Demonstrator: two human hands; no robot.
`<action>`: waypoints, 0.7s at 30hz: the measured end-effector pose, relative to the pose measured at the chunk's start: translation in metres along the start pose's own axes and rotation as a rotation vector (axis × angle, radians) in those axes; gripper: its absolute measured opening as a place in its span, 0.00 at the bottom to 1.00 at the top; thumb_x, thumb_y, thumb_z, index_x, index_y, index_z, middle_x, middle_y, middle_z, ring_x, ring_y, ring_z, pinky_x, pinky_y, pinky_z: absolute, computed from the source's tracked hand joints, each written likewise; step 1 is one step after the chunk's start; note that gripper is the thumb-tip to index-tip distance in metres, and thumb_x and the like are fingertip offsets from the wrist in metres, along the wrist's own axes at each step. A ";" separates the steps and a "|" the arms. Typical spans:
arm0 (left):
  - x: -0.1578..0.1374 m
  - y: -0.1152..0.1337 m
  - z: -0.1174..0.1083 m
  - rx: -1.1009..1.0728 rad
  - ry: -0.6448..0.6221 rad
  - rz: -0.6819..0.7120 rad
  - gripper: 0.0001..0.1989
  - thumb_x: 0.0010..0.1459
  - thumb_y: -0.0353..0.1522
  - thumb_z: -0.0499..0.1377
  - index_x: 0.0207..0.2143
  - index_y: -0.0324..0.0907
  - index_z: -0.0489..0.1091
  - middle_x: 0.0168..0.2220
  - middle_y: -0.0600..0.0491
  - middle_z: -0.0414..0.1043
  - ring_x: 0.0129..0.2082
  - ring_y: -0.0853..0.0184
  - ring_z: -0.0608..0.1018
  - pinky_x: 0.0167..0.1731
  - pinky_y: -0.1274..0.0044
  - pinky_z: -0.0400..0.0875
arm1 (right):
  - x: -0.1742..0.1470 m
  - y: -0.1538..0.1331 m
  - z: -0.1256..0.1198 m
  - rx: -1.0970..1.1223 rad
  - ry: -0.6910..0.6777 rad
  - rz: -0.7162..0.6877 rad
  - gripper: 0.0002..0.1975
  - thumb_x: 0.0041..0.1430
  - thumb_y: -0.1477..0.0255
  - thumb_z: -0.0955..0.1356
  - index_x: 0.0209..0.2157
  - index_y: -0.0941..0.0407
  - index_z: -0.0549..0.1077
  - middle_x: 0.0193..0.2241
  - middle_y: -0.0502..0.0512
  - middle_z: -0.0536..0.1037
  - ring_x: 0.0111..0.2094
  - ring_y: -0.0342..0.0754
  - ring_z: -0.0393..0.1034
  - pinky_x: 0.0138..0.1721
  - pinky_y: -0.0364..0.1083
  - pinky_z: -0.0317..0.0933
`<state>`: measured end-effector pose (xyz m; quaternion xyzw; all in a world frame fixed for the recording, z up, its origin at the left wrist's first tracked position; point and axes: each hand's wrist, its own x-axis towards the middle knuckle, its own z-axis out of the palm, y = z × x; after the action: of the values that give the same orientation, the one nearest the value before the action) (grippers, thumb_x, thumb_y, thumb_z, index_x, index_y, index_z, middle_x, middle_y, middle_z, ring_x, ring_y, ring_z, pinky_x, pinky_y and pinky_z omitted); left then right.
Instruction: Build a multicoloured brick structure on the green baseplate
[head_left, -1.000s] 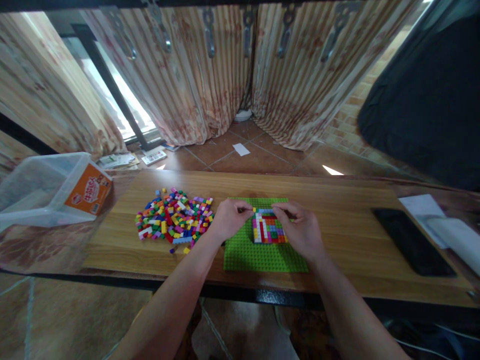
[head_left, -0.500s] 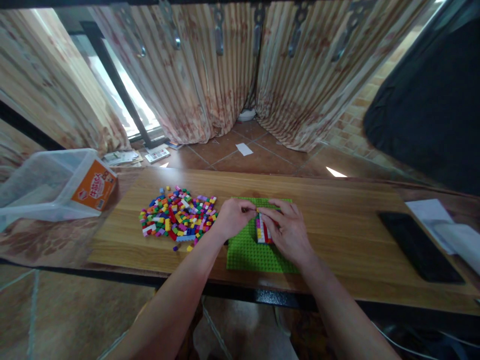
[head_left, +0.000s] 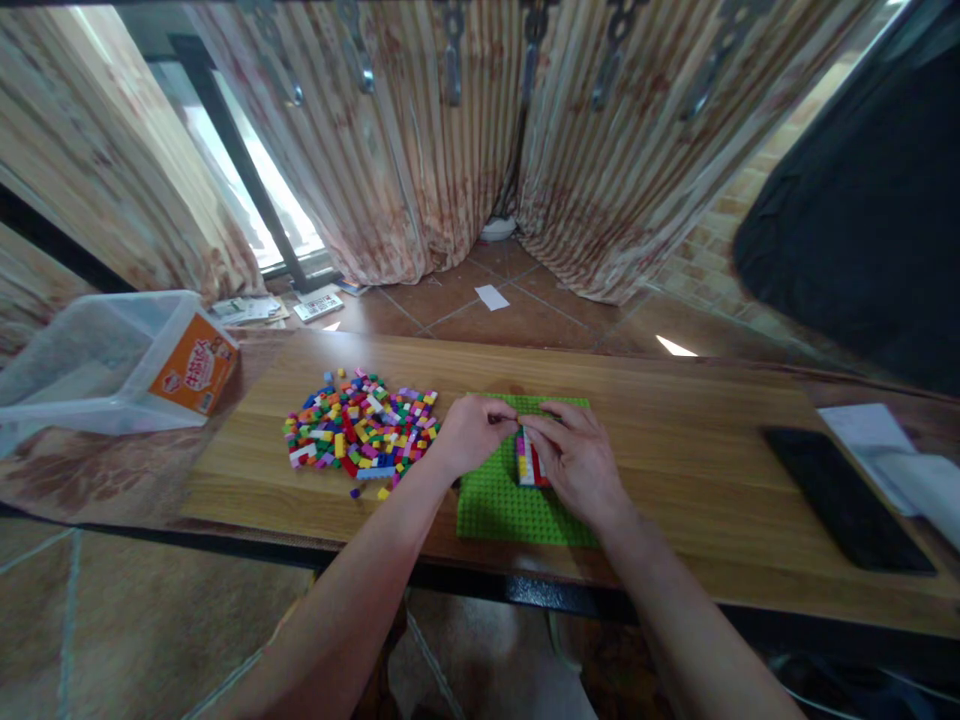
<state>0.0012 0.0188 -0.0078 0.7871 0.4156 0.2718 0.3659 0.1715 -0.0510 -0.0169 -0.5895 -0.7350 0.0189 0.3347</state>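
A green studded baseplate (head_left: 495,515) lies on the wooden table, partly under my hands. On it stands a low block of toy bricks (head_left: 528,468) in white, red, yellow and pink, its right side covered by my fingers. My left hand (head_left: 476,436) is closed in a pinch at the far end of the block. My right hand (head_left: 581,458) reaches over the block from the right, its thumb and forefinger pressed together near the left fingertips. Whatever sits between the fingertips is too small and hidden to name.
A pile of loose coloured bricks (head_left: 364,428) spreads over the table (head_left: 690,470) left of the baseplate. Further left sits a clear plastic bin (head_left: 97,350) with an orange label. A black flat object (head_left: 847,500) and white papers (head_left: 870,435) lie at the right end.
The view has shifted slightly. Both hands stay at the far end of the brick block, with only small finger movement.
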 end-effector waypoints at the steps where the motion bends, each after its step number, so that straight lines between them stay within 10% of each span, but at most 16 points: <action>1: 0.000 0.000 0.000 0.001 0.000 -0.002 0.10 0.57 0.28 0.59 0.34 0.41 0.81 0.30 0.55 0.81 0.30 0.69 0.78 0.34 0.80 0.70 | 0.000 0.000 0.001 0.002 -0.004 -0.001 0.14 0.67 0.66 0.63 0.44 0.50 0.81 0.47 0.60 0.77 0.50 0.56 0.69 0.51 0.57 0.64; 21: 0.000 -0.003 -0.016 -0.228 0.097 -0.108 0.10 0.58 0.35 0.59 0.28 0.37 0.75 0.22 0.55 0.73 0.22 0.71 0.74 0.25 0.80 0.68 | 0.001 0.009 -0.020 0.270 0.215 0.147 0.11 0.65 0.68 0.65 0.43 0.51 0.79 0.42 0.57 0.80 0.45 0.51 0.75 0.51 0.56 0.68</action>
<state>-0.0122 0.0260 -0.0010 0.7029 0.4407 0.3349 0.4467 0.1896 -0.0552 -0.0044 -0.5899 -0.6407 0.0785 0.4851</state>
